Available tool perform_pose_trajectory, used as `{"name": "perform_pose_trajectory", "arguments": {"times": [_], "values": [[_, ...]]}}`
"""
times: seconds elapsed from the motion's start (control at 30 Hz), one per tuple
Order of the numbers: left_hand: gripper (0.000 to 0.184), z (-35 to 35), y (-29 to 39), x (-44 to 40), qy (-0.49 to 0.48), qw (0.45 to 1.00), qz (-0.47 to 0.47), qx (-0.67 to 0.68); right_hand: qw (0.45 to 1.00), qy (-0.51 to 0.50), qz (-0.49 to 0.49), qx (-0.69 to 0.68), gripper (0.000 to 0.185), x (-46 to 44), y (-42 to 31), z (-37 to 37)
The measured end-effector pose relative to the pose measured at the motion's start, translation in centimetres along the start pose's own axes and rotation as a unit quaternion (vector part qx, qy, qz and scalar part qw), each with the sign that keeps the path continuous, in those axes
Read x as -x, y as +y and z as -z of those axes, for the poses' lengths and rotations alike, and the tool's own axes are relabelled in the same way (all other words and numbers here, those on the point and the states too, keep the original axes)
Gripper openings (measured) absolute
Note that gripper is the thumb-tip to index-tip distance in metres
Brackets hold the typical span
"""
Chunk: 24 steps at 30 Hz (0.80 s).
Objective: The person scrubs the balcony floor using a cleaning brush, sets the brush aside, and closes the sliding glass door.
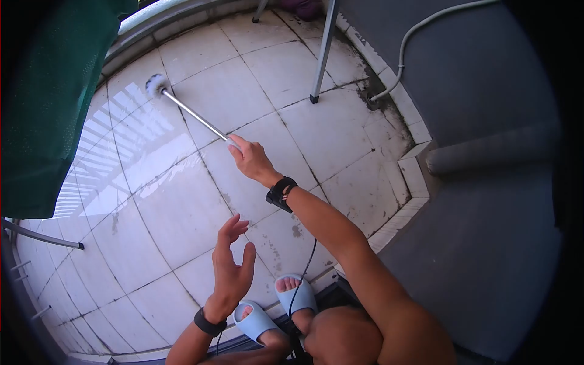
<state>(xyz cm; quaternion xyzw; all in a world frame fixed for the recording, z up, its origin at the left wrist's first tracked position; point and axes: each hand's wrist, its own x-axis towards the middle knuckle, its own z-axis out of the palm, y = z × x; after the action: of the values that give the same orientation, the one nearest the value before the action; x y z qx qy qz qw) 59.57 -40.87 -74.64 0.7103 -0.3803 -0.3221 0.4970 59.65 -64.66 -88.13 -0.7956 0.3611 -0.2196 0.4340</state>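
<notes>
My right hand [252,159] is closed around the handle end of a toilet brush [198,117]. The brush has a thin shiny metal stick and a round white head with dark bristles. It points up and left, its head over the pale tiled floor [237,85]; whether the bristles touch the tiles I cannot tell. Nothing is in my left hand [233,261], which hovers above the floor with its fingers apart and slightly curled. Below it are my feet in light blue slides [255,320].
Green cloth [48,109] hangs at the left. Metal legs stand on the tiles at the top [322,55] and at the left [48,239]. A pale hose [404,45] runs down to a dirty floor corner by the grey wall [480,243]. A thin dark cable hangs near my feet.
</notes>
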Motion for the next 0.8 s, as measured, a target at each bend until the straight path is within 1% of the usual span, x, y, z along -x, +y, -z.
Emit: {"name": "perform_pose_trajectory", "arguments": {"times": [0.07,0.1,0.17,0.2,0.23,0.27,0.33,0.37,0.4,0.43,0.47,0.53,0.57,0.6,0.63,0.67,0.7,0.73,0.77,0.8], "values": [[0.045,0.5,-0.6,0.0,0.011,0.999,0.008,0.029,0.993,-0.058,0.095,0.046,0.03,-1.0,0.2,-0.3],[0.032,0.5,-0.6,0.1,0.052,0.998,-0.002,0.031,0.993,-0.062,0.094,0.044,0.03,-1.6,0.3,-0.6],[0.03,1.2,-1.1,0.5,0.062,0.997,0.005,0.038,0.986,-0.075,0.108,0.106,0.028,-3.3,0.6,-0.9],[0.027,1.5,-1.4,0.6,0.072,0.996,0.008,0.046,0.985,-0.078,0.108,0.105,0.028,-4.2,0.9,-0.8],[0.023,1.7,-1.1,0.5,0.088,0.995,-0.002,0.043,0.991,-0.045,0.058,0.112,0.029,-5.3,1.2,-0.6],[0.023,2.0,-1.1,0.5,0.091,0.995,0.0,0.043,0.993,-0.013,0.009,0.118,0.031,-6.6,2.1,-0.4],[0.024,2.8,-1.2,0.7,0.079,0.996,-0.009,0.051,0.984,0.101,-0.098,0.106,0.039,-9.7,4.7,0.7],[0.024,3.1,-1.0,0.8,0.082,0.995,-0.009,0.05,0.968,0.114,-0.217,0.057,0.044,-11.5,6.0,1.8],[0.024,3.4,-0.8,1.0,0.092,0.994,0.003,0.056,0.946,0.154,-0.283,0.036,0.044,-13.1,7.3,2.8],[0.023,3.8,-0.7,1.1,0.102,0.993,0.013,0.061,0.918,0.212,-0.334,0.003,0.042,-13.8,6.9,4.1],[0.023,4.2,-0.9,1.4,0.107,0.993,0.01,0.058,0.907,0.246,-0.342,0.001,0.038,-14.1,6.1,5.7],[0.026,4.7,-1.6,1.9,0.117,0.991,0.02,0.061,0.871,0.299,-0.379,-0.09,0.041,-14.2,3.9,7.6],[0.026,4.8,-1.8,2.1,0.118,0.991,0.02,0.062,0.873,0.331,-0.354,-0.057,0.041,-15.0,5.6,6.9],[0.032,4.8,-2.0,2.2,0.129,0.99,0.018,0.063,0.872,0.364,-0.327,-0.024,0.04,-15.8,7.3,6.4],[0.038,4.7,-2.2,2.2,0.139,0.988,0.017,0.065,0.89,0.349,-0.29,0.031,0.039,-15.4,6.0,6.1],[0.038,4.5,-2.2,2.2,0.141,0.987,0.02,0.069,0.905,0.332,-0.251,0.087,0.037,-14.6,4.3,5.1],[0.044,4.3,-2.2,2.0,0.171,0.982,0.0,0.075,0.922,0.321,-0.194,0.094,0.034,-14.2,3.9,3.8],[0.051,4.3,-2.3,1.8,0.197,0.977,-0.021,0.079,0.935,0.297,-0.168,0.099,0.032,-13.8,3.6,2.4],[0.057,4.6,-2.6,1.8,0.175,0.982,-0.013,0.066,0.946,0.281,-0.124,0.102,0.031,-13.4,3.2,1.1],[0.057,4.6,-2.6,1.7,0.17,0.983,-0.012,0.066,0.961,0.235,-0.111,0.092,0.03,-12.8,2.2,0.5]]}}
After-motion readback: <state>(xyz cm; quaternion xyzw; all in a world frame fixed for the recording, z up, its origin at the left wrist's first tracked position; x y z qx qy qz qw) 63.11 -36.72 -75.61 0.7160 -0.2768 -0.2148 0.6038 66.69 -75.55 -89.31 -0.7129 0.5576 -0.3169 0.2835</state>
